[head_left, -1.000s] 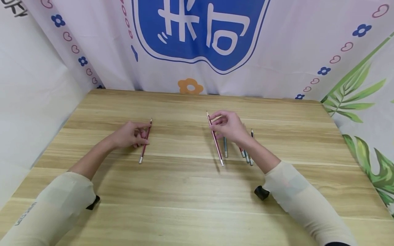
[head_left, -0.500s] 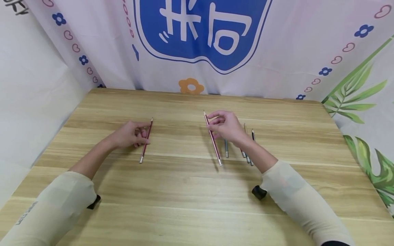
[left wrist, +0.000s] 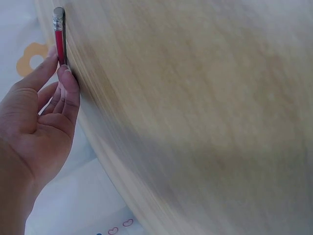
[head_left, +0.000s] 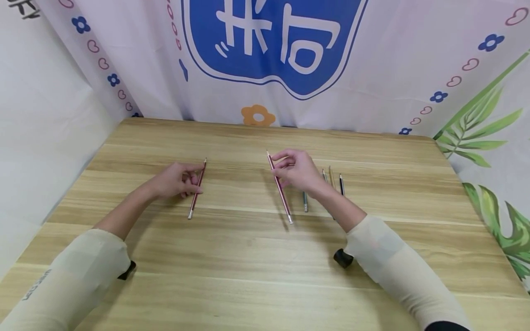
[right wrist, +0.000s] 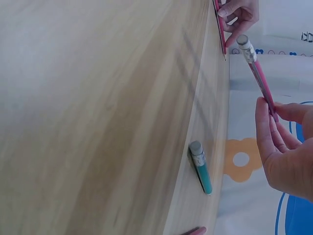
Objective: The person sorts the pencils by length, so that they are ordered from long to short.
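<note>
On the left part of the table, my left hand [head_left: 175,180] holds a red pencil [head_left: 194,201] at its side, thumb and forefinger set apart along it. Its eraser end [left wrist: 58,18] points towards me. Farther right, my right hand [head_left: 299,169] pinches a second red pencil [head_left: 282,196] between thumb and fingers near its sharpened end. The right wrist view shows that pencil [right wrist: 262,81] raised, with its shadow falling on the wood. A teal pencil [head_left: 305,201] lies just under the right hand, partly hidden by it.
Several more pencils lie beyond the right forearm, among them a yellow pencil [head_left: 331,176] and a dark pencil [head_left: 341,185]; the forearm covers their near ends. A printed curtain [head_left: 215,99] hangs along the back edge of the wooden table [head_left: 232,271].
My right hand has moved left with its red pencil, nearing the left hand. More of the pencils' far ends show behind the right forearm. The left hand stays put.
</note>
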